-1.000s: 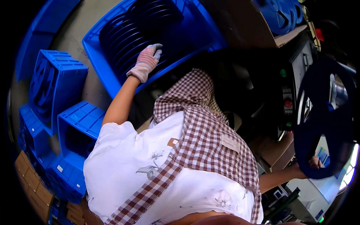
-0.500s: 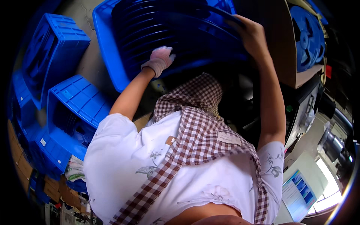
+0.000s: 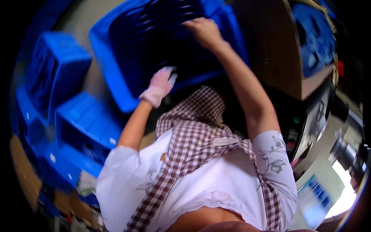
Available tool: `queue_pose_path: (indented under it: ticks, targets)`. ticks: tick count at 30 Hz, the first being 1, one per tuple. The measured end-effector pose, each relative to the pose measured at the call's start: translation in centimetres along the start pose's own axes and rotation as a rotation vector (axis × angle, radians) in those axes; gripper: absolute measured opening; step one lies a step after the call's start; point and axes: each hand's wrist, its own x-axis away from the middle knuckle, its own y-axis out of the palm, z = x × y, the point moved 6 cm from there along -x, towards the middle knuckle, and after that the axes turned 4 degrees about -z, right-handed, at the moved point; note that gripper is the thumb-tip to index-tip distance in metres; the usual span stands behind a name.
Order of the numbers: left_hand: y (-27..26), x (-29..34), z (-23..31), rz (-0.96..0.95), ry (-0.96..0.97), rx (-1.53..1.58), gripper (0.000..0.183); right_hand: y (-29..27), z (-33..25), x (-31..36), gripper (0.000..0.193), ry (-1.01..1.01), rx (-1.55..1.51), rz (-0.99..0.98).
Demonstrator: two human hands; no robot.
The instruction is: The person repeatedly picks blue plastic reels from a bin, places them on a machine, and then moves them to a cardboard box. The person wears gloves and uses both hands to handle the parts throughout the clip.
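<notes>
Inside a large blue plastic bin (image 3: 113, 79), several thin black discs, apparently reels (image 3: 133, 42), stand on edge in a row. My left hand (image 3: 159, 84), in a pale pink-white glove with whitish fingertips, hovers at the bin's near side by the discs. Its thumb and fingers are apart, and I see nothing in it. Bare and bent at the wrist, my right hand (image 3: 205, 33) reaches over the right part of the bin. Its fingers curl down to the left above the dark interior. Blackness and blur hide whether they grip a disc rim.
More blue bins (image 3: 83, 120) lie on their sides at the left, with dark round things inside. At the right stands a cardboard box (image 3: 270, 50), with a blue reel (image 3: 312, 40) next to it. A dark machine with a light panel (image 3: 315, 120) is below that box.
My right hand has swung left and inward over the bin; earlier it held a large black disc by its edge at the right. The left hand has shifted slightly down in the picture.
</notes>
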Motion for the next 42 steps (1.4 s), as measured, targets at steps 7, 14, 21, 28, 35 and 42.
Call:
queue_pose_path:
  ticks: [7,14,21,28,35,42]
  targets:
    - [-14.5,-7.2,21.7,-0.014,0.382,0.362,0.019,-12.4,-0.8,12.6,0.033,0.317,-0.822,0.15]
    - [-9.1,-21.3,46.7,-0.114,0.765,-0.39,0.037,-21.9,-4.7,27.3,0.03,0.78,-0.908,0.298]
    - [-5.2,-37.4,48.8,-0.2,0.767,-1.164,0.041,-33.3,-9.0,43.1,0.024,1.138,-0.631,0.707]
    - [-4.8,-40.5,47.6,-0.249,0.803,-1.117,0.088,-40.0,-15.1,72.5,0.021,1.66,0.03,1.054]
    - [-19.5,-39.1,44.2,0.021,0.699,-0.558,0.073,-34.4,-7.5,101.4,0.072,2.305,0.261,0.617]
    - [-28.3,-19.8,39.0,0.024,0.98,-0.361,0.051,-25.5,2.2,104.2,0.106,2.719,-0.271,0.307]
